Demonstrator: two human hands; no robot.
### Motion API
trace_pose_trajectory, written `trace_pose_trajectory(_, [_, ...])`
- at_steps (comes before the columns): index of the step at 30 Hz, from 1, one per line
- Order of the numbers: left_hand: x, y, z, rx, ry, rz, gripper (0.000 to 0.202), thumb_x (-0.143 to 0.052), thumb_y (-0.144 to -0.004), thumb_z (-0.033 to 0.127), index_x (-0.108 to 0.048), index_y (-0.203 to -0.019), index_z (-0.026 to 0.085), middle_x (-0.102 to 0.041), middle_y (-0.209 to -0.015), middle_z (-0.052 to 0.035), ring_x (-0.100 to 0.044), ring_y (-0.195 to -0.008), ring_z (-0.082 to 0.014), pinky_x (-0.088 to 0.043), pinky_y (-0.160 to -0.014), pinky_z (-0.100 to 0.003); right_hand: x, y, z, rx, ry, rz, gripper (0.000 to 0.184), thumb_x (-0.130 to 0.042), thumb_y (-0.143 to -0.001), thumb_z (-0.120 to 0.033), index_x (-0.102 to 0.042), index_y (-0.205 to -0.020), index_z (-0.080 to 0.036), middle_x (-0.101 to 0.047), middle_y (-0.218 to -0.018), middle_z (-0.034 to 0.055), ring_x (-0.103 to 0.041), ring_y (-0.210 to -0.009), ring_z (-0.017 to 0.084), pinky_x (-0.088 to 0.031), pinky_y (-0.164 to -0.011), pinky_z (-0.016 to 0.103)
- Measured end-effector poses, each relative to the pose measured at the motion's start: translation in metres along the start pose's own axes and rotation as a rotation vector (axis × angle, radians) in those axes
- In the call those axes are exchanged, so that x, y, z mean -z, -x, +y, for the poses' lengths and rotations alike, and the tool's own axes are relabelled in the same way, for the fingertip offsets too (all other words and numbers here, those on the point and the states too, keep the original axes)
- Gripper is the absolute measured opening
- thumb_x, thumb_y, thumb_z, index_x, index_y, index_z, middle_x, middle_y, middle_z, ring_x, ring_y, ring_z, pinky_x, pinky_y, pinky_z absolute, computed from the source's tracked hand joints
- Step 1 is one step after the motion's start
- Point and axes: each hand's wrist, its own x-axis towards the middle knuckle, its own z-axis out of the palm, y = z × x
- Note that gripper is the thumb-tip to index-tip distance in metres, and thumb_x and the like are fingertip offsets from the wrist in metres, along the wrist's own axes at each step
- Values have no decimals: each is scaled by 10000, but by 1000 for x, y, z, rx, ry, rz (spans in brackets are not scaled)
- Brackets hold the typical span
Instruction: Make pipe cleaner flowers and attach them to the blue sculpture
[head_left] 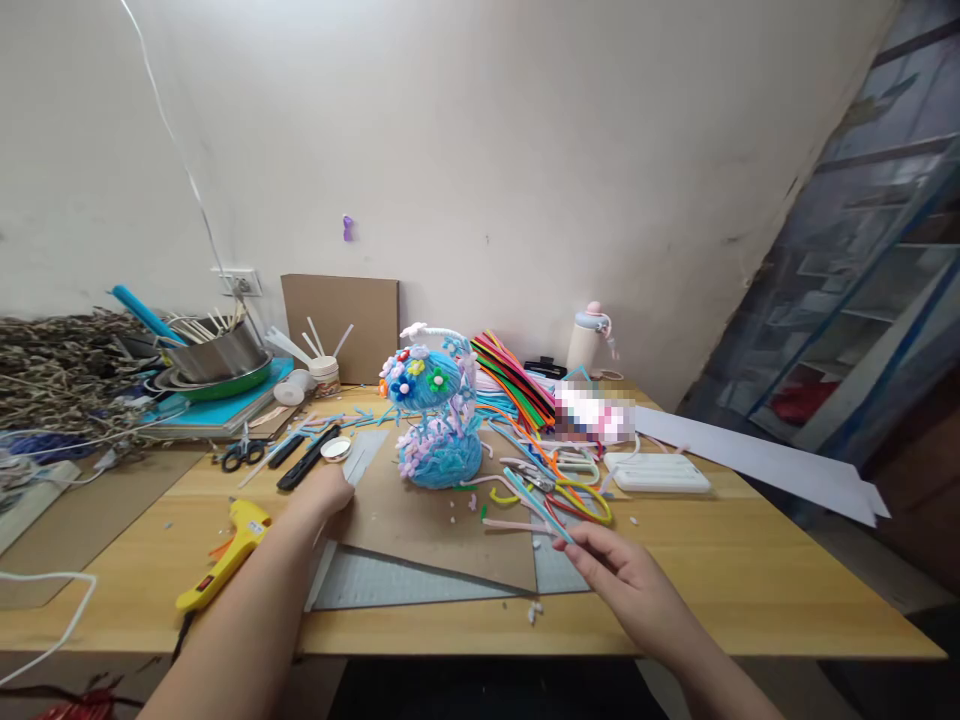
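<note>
A craft piece (pixel 439 465) of fluffy blue pipe cleaner stands on a brown cardboard sheet (pixel 450 555), its upper and lower parts dotted with coloured and pink flowers. At the sheet's left edge is my left hand (pixel 326 492), fingers curled round the edge and partly hidden. My right hand (pixel 619 575) pinches a light blue pipe cleaner (pixel 536 502) between thumb and fingers, right of the sheet. Its far end points up and left toward the craft piece. Under the cardboard lies a grey sheet (pixel 397 585). Close to my left hand is a small white lid (pixel 335 449).
A yellow glue gun (pixel 229 560) lies beside my left forearm. Scissors (pixel 241 452) and a black cutter (pixel 309 458) lie behind it. Bundled pipe cleaners (pixel 517 385), yellow-handled scissors (pixel 585 502), a white case (pixel 658 473) and a bottle (pixel 585 342) are at the right.
</note>
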Motion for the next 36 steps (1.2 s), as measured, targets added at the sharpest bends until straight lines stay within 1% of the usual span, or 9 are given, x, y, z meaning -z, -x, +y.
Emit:
trace_pose_trajectory(11, [6,-2,10,65,-92,-25,329,-558,-647,208,-654,-941,96,-651,-1050,-217,-624,-944,-320,-476,-671,-330,-8,2,2,31,72,-38,307,-425,-888,-415,-635,-900,-192,-600,-784,18,-535,-727,157,-413,-657,241])
trace_pose_trajectory(15, [8,4,12,59,-90,-24,300,-561,-638,169,-658,-912,95,-650,-1060,-221,-621,-952,-324,-471,-680,-332,-10,3,2,33,105,-46,322,-413,-890,-415,-638,-892,-185,-589,-747,18,-528,-692,158,-410,-624,245])
trace_pose_trajectory(18, [22,11,15,71,-84,15,249,-522,-685,220,-655,-860,103,-658,-1029,-217,-622,-931,-339,-464,-657,-348,-11,3,4,31,105,-40,321,-411,-889,-406,-643,-896,-185,-602,-759,25,-544,-705,169,-425,-632,257])
trace_pose_trajectory(23, [61,53,28,14,-49,216,269,-365,-814,281,-579,-871,129,-654,-917,-177,-610,-886,-291,-424,-675,-334,-13,0,8,3,47,72,301,-441,-872,-384,-653,-929,-178,-617,-778,42,-572,-711,185,-458,-641,282])
trace_pose_trajectory(25, [64,82,41,-113,193,305,229,-368,-831,312,-516,-908,156,-631,-756,-93,-597,-724,-234,-403,-615,-309,-16,-3,3,-5,-16,124,312,-446,-875,-374,-635,-1029,-179,-625,-802,50,-579,-725,185,-468,-650,283])
trace_pose_trajectory(28, [44,127,68,-384,694,94,212,-417,-828,398,-456,-895,201,-503,-623,26,-480,-535,-134,-362,-532,-247,-22,-10,-16,85,-75,140,284,-463,-880,-362,-646,-1019,-193,-640,-848,56,-585,-820,189,-465,-736,285])
trace_pose_trajectory(31, [12,155,95,-381,1146,-249,283,-483,-781,479,-450,-826,202,-342,-555,84,-306,-432,-78,-264,-438,-206,-30,-20,-39,234,-54,77,250,-475,-883,-330,-680,-860,-189,-626,-770,44,-577,-744,166,-463,-704,268])
trace_pose_trajectory(33, [-4,162,107,-342,1282,-388,302,-525,-754,471,-484,-808,177,-333,-558,84,-283,-430,-63,-238,-434,-203,-37,-26,-50,317,-36,54,244,-464,-889,-294,-682,-890,-185,-625,-830,59,-579,-791,171,-463,-737,279])
trace_pose_trajectory(36, [-13,162,112,-369,1279,-481,350,-488,-780,488,-527,-878,154,-426,-597,53,-314,-424,-62,-247,-431,-215,-45,-33,-57,334,-26,46,270,-429,-906,-268,-635,-1071,-206,-646,-898,62,-589,-857,178,-462,-786,295])
